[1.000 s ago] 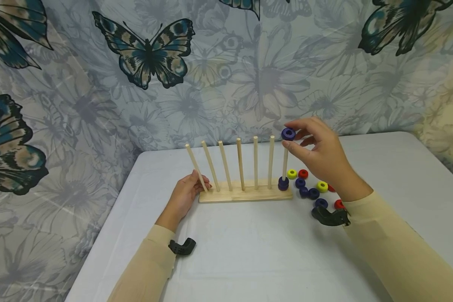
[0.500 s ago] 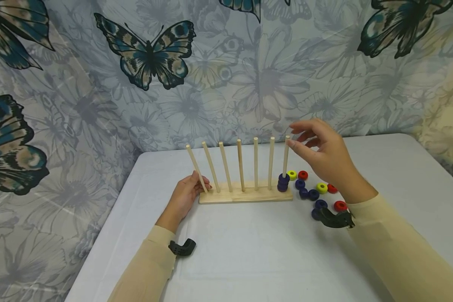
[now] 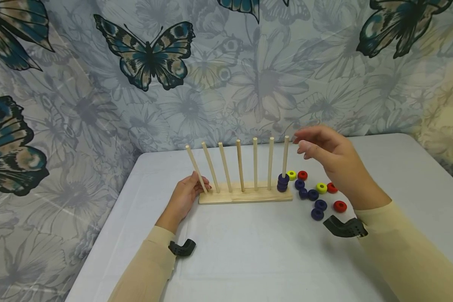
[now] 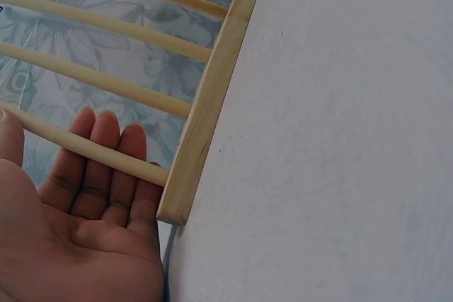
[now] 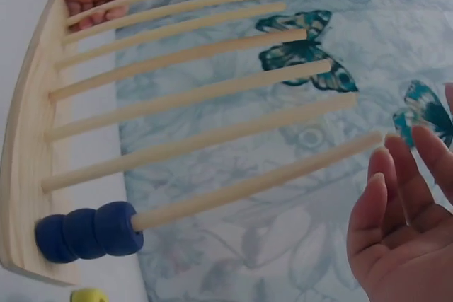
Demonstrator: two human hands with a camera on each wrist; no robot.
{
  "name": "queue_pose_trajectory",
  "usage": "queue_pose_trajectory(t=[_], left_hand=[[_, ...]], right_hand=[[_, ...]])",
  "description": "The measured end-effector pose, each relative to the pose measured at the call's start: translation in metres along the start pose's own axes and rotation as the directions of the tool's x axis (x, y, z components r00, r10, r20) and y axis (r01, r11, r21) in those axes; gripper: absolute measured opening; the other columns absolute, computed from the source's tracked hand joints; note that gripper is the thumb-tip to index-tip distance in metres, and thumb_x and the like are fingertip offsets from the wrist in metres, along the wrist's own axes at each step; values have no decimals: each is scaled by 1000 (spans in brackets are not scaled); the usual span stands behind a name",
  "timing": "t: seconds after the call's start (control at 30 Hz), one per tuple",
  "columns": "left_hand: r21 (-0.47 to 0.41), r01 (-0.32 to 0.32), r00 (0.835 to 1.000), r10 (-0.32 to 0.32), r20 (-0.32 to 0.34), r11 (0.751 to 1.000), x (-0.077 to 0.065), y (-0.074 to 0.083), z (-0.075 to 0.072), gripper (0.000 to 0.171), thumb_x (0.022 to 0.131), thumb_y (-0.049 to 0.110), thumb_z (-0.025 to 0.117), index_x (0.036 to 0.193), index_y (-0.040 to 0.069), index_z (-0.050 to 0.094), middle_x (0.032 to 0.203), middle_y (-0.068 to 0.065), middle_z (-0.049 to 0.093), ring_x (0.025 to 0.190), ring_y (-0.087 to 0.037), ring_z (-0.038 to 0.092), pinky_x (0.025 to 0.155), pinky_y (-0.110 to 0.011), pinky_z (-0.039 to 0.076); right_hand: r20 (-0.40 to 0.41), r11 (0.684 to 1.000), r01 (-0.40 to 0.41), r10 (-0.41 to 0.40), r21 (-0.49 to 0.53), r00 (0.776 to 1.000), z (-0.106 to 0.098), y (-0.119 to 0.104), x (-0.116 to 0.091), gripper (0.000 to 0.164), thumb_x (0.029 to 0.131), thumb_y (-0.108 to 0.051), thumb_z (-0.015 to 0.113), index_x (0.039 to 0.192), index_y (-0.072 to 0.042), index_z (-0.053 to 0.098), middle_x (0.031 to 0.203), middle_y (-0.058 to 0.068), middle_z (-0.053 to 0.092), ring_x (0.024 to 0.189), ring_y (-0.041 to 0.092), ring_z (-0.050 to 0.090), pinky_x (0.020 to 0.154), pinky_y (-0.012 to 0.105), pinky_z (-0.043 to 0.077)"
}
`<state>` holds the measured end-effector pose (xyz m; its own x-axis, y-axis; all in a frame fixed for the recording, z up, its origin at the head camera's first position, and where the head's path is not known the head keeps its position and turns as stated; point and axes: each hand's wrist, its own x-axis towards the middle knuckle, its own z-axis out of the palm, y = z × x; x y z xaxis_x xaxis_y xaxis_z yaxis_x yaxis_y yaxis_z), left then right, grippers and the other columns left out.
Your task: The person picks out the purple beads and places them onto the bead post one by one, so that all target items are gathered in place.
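Note:
A wooden stand [image 3: 245, 195] with a row of upright pegs stands on the white table. Three dark blue rings [image 3: 283, 183] are stacked at the bottom of its right-most peg [image 3: 285, 155]. My left hand [image 3: 183, 195] is at the stand's left end; in the left wrist view its nearly straight fingers [image 4: 106, 153] lie behind the left-most peg [image 4: 92, 148], with the thumb at the image edge. Beside the top of the right-most peg, my right hand [image 3: 332, 161] hangs in the air. Its fingers are loosely bent and hold nothing.
Loose rings lie right of the stand: several blue ones [image 3: 313, 194], a few red ones [image 3: 339, 206] and two yellow ones [image 3: 321, 188]. A butterfly-print cloth [image 3: 249, 75] hangs behind the table [image 3: 249, 251].
My right hand has let go of a blue ring, which slid down the right-most peg onto the two below. The hand then moved right, away from the peg. My left hand stays put.

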<state>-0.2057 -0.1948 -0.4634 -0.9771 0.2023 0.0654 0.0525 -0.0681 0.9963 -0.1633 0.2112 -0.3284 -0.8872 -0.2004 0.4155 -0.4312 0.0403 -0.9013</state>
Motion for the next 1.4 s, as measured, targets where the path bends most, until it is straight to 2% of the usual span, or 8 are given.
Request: queue_pose_trajectory(t=[0.37, 0.53, 0.73, 0.83, 0.93, 1.07, 1.2, 1.4], left_hand=[[3, 2, 1000, -2, 2, 1000, -1, -1, 0, 62, 119, 45, 40, 110, -10, 68, 99, -15, 71, 103, -25, 71, 98, -35, 55], [2, -2, 1000, 2, 5, 1000, -1, -1, 1, 62, 118, 46, 42, 110, -9, 69, 98, -14, 71, 103, -25, 71, 98, -35, 55], [6, -5, 1000, 5, 7, 1000, -1, -2, 1, 59, 118, 47, 43, 108, -5, 70, 98, -13, 72, 104, -25, 71, 99, -35, 55], [0, -5, 1000, 5, 8, 1000, 0, -2, 2, 59, 117, 48, 44, 108, -4, 70, 98, -13, 72, 104, -25, 71, 99, -35, 55], [-10, -6, 1000, 6, 8, 1000, 2, -1, 3, 60, 117, 49, 45, 108, -5, 70, 98, -13, 72, 105, -26, 71, 99, -35, 55], [-20, -4, 1000, 4, 1, 1000, 1, 0, 3, 62, 117, 50, 45, 108, -7, 70, 98, -13, 71, 103, -26, 71, 98, -35, 55], [-16, -4, 1000, 4, -1, 1000, -1, -1, 2, 62, 117, 49, 44, 107, -8, 70, 98, -14, 71, 103, -25, 71, 99, -36, 55], [-15, -8, 1000, 8, 0, 1000, 1, -2, 1, 62, 117, 49, 44, 107, -7, 70, 98, -13, 71, 103, -25, 71, 99, -35, 55]], right_hand=[[78, 970, 12, -32, 243, 996, -9, 6, -11, 32, 118, -7, 42, 135, 8, 64, 127, 24, 61, 109, 33, 59, 92, 33, 54], [139, 946, -6, -42, 325, 989, -17, 15, -16, 43, 121, -22, 35, 139, 4, 64, 130, 20, 62, 109, 31, 60, 90, 34, 54], [252, 939, -13, -79, 344, 964, -31, 32, -22, 61, 121, -41, 24, 149, 2, 57, 135, 17, 59, 116, 31, 57, 96, 38, 50], [261, 940, -27, -66, 340, 963, -38, 41, -27, 66, 120, -46, 22, 151, 3, 54, 136, 16, 59, 119, 30, 56, 99, 39, 49], [226, 949, -49, -23, 310, 974, -44, 48, -33, 68, 120, -47, 20, 150, 4, 54, 137, 17, 59, 119, 31, 55, 99, 39, 48], [147, 970, -106, 75, 220, 986, -49, 56, -38, 66, 120, -46, 23, 148, 3, 56, 137, 21, 58, 118, 32, 55, 96, 38, 48], [111, 980, -150, 136, 133, 984, -53, 64, -38, 62, 121, -43, 24, 149, 1, 57, 136, 21, 58, 117, 31, 56, 95, 36, 49], [99, 981, -196, 196, -10, 976, -57, 75, -36, 54, 121, -44, 23, 147, -16, 62, 136, 12, 60, 119, 30, 54, 97, 34, 49]])
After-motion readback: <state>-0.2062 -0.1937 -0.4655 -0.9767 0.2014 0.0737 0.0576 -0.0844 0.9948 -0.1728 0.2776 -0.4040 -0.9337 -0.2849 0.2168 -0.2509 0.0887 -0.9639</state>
